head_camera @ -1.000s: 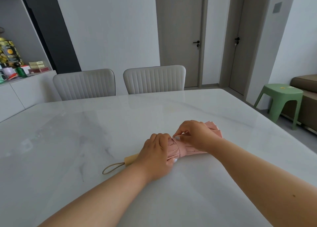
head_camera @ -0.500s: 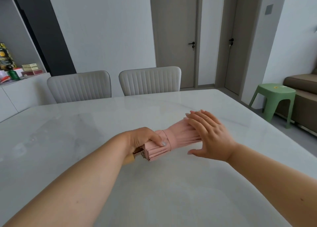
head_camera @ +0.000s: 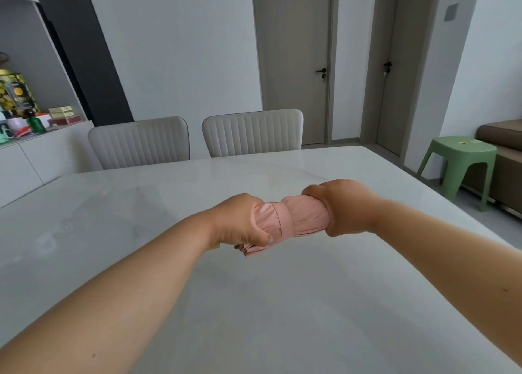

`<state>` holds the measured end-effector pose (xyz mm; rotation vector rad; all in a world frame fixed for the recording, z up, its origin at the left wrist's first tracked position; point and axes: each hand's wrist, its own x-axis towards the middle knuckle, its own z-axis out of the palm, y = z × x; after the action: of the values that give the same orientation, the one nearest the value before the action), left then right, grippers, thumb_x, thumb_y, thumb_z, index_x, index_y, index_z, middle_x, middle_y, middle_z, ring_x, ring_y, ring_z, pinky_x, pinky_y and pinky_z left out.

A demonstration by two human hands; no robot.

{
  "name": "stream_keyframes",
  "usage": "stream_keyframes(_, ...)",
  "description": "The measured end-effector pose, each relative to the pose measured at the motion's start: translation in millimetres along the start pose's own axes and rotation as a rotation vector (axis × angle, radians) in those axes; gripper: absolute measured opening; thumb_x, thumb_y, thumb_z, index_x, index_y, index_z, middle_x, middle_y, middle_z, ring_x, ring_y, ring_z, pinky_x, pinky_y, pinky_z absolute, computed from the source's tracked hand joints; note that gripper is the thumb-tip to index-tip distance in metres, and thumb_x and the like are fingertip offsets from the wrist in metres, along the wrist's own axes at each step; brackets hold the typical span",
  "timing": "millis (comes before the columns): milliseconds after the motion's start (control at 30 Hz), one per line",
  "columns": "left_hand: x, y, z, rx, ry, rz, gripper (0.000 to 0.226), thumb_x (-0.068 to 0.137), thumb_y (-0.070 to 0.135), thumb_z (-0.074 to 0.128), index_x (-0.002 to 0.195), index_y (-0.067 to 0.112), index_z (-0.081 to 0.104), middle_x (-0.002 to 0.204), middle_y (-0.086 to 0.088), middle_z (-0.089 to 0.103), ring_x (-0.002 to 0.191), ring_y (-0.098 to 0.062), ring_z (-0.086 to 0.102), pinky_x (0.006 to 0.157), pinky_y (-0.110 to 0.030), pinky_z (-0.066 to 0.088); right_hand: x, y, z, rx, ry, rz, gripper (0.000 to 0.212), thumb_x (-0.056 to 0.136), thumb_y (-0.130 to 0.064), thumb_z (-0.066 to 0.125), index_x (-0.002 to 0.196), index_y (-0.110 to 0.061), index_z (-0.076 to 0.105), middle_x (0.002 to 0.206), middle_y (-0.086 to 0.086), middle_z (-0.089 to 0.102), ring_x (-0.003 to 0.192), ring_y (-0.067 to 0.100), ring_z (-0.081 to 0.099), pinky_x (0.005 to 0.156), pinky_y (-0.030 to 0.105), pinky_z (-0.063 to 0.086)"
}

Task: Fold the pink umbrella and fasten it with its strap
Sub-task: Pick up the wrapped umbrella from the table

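Observation:
The pink umbrella [head_camera: 303, 216] is folded into a short roll and held above the white marble table [head_camera: 254, 303]. Its pink strap [head_camera: 285, 218] is wrapped round the roll near the left end. My left hand [head_camera: 240, 222] grips the handle end, thumb over the fabric folds. My right hand [head_camera: 343, 207] grips the far end, fingers curled round the canopy. Both hands hide the umbrella's ends, and the wooden handle is hidden behind my left hand.
Two grey ribbed chairs [head_camera: 138, 142] [head_camera: 252, 132] stand at the table's far edge. A green stool [head_camera: 460, 159] and a brown sofa [head_camera: 505, 159] are to the right. A sideboard [head_camera: 36, 153] with tins and bottles is at the left.
The umbrella was lifted off the table by my left hand. My right hand, flat against the canopy half a second ago, now grips its far end.

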<state>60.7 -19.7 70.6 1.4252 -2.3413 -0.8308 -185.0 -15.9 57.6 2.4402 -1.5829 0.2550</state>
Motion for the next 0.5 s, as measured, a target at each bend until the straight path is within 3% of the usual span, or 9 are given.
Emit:
stream_keyframes(67,-1.7,-0.6,-2.6,0.137,0.053,0.031,0.028,0.06,0.022,0.075,0.08,0.01,0.059,0.069,-0.001,0.059,0.057,-0.019,0.053,0.049,-0.029,0.044,-1.3,3.5,-6.2,0.188,-0.085,0.051,0.065,0.059,-0.024,0.074,0.118,-0.037,0.053,0.096,-0.011,0.067,0.086,0.017,0.062,0.071,0.031,0.051)
stream_keyframes(200,-7.4,-3.4,-5.6,0.306,0.147,0.066,0.026,0.058,0.028,0.073,0.079,0.027,0.058,0.075,0.01,0.062,0.072,-0.017,0.063,0.057,-0.028,0.05,-10.3,14.9,-7.7,0.767,-0.137,0.156,0.064,0.055,-0.015,0.089,0.111,-0.031,0.063,0.103,-0.014,0.067,0.091,0.005,0.062,0.072,0.017,0.049)
stream_keyframes(333,-10.6,-11.2,-4.0,0.295,0.194,0.033,0.03,0.057,0.031,0.073,0.084,0.03,0.06,0.075,0.011,0.063,0.071,-0.015,0.064,0.057,-0.029,0.053,-15.9,11.0,13.1,1.452,-0.021,0.256,0.054,0.057,-0.014,0.086,0.108,-0.019,0.067,0.108,0.009,0.067,0.096,0.024,0.068,0.078,0.034,0.058)
stream_keyframes(500,-15.1,-17.8,-7.0,0.249,0.153,-0.013,0.045,0.06,0.041,0.076,0.101,0.034,0.061,0.091,0.015,0.065,0.085,-0.013,0.064,0.072,-0.031,0.056,-12.5,-10.3,28.8,1.72,0.117,0.364,0.02,0.077,-0.01,0.073,0.094,-0.014,0.062,0.079,0.005,0.066,0.068,0.018,0.066,0.059,0.031,0.054)
